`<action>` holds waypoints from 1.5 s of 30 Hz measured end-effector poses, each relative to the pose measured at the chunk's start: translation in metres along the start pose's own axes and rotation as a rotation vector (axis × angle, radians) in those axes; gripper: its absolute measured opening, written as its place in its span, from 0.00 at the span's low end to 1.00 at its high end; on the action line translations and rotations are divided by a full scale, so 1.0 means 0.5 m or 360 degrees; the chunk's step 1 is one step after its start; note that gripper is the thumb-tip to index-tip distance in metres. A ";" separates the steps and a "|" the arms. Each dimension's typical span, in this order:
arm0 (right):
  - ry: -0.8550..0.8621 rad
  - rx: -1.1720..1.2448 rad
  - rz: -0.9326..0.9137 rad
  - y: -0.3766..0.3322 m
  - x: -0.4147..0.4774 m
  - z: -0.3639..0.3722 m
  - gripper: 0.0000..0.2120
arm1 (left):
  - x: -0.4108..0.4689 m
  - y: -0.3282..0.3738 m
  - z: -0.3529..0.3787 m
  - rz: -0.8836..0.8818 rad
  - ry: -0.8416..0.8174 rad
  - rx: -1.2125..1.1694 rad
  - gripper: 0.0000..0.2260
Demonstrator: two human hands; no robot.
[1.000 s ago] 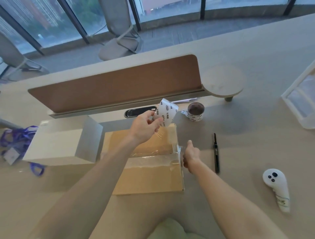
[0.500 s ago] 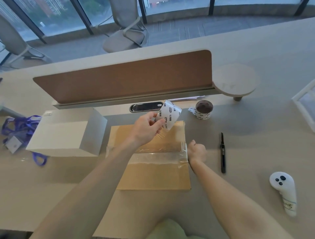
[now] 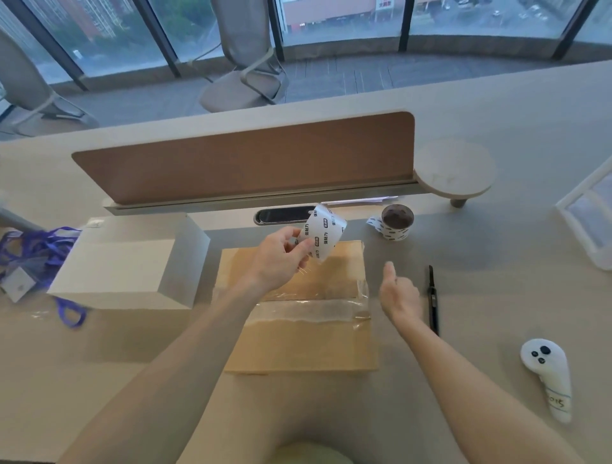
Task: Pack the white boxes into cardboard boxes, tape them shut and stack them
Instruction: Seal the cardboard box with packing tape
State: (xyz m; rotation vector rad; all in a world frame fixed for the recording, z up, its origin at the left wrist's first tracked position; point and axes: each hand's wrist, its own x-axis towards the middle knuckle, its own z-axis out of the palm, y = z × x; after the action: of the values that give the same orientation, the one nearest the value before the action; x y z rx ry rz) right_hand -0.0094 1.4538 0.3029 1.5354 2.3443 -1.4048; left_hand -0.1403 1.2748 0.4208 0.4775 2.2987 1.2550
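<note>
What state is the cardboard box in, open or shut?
Shut: the cardboard box has its flaps flat, with clear tape across the seam.

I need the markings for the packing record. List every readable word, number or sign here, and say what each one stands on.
"强粘力": printed repeatedly on the white tape roll held in the left hand.
"2015": handwritten on the label of the white controller; the first digit is uncertain.
Second tape roll on the table: black print, too small to read.
Red sign on the building outside: blurred, unreadable.
</note>
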 end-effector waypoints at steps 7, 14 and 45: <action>-0.0229 -0.1099 -0.0443 -0.027 -0.054 0.017 0.42 | 0.017 -0.016 0.020 0.0012 -0.0051 -0.0116 0.03; -0.0581 -0.0904 -0.0487 -0.020 -0.012 0.001 0.37 | 0.011 -0.020 0.009 -0.0065 -0.0045 -0.0295 0.02; -0.0333 -0.1209 -0.1841 -0.122 -0.085 -0.270 0.32 | 0.000 0.118 0.053 -0.0096 -0.1074 0.0283 0.22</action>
State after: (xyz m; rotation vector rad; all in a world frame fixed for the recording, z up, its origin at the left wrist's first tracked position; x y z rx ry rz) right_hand 0.0262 1.5062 0.4433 -0.2119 3.0928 -0.4078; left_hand -0.1210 1.3239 0.4587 0.7521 1.8257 0.7075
